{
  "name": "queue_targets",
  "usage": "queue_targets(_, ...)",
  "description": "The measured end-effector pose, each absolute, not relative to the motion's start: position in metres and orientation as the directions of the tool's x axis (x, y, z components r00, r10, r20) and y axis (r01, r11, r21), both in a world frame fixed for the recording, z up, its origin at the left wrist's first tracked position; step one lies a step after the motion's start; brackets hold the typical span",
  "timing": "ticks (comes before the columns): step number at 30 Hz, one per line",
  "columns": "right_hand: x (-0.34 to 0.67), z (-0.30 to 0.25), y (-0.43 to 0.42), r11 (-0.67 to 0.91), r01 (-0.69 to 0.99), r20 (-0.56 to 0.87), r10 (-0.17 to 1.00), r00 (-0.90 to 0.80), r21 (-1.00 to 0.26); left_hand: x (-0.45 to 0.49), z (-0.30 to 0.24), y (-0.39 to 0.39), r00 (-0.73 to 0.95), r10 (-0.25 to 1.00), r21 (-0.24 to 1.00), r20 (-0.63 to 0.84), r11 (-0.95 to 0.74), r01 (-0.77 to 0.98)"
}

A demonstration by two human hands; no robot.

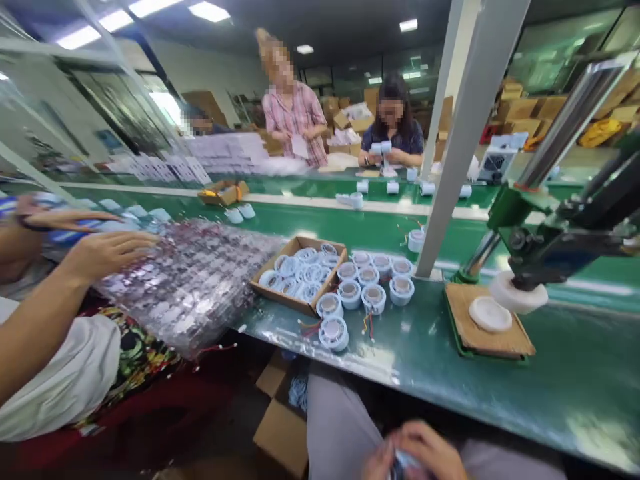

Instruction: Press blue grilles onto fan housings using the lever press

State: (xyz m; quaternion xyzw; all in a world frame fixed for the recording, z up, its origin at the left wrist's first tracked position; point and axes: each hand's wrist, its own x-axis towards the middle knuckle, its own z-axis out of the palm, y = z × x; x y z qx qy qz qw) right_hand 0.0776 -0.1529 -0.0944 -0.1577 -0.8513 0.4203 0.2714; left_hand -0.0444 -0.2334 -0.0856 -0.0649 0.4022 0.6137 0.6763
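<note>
Low in the picture, over my lap, my left hand (376,465) and my right hand (434,450) are closed together around a small pale part (406,461), mostly hidden by the fingers. Ahead on the green bench (575,380) stand several round white-and-blue housings (373,283), one nearest the edge with loose coloured wires (334,333). A cardboard box (299,272) beside them holds more of the same pieces.
A co-worker's hand (107,253) on the left rests on a clear plastic tray of parts (195,283). A hand press (560,247) with a white disc (489,313) on a wooden pad stands right. A grey post (463,133) rises mid-bench. Two people work across the conveyor (350,227).
</note>
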Motion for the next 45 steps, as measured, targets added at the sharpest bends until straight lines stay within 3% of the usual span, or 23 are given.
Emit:
queue_targets(5,0.078,-0.085,-0.149,0.384,0.035,0.206,0.568,-0.796,-0.923,-0.042,-0.092,-0.241,-0.087,0.721,0.357,-0.687,0.231,-0.905)
queue_targets(12,0.080,-0.080,-0.152,0.287,0.020,0.159,0.587,-0.794,-0.958,-0.042,-0.076,-0.238,-0.149,0.710,0.388,-0.688,0.185,-0.903)
queue_targets(27,0.077,-0.092,-0.162,0.323,-0.032,0.250,0.663,-0.705,-0.946,-0.036,-0.091,-0.236,-0.194,0.702,0.393,-0.685,0.132,-0.910)
queue_targets(40,0.075,-0.092,-0.168,0.262,-0.004,0.208,0.761,-0.615,-0.965,-0.034,-0.087,-0.234,-0.184,0.718,0.387,-0.671,0.127,-0.913)
queue_targets(45,0.077,-0.091,-0.168,0.276,-0.001,0.205,0.712,-0.672,-0.961,-0.035,-0.089,-0.235,-0.182,0.710,0.383,-0.680,0.132,-0.914)
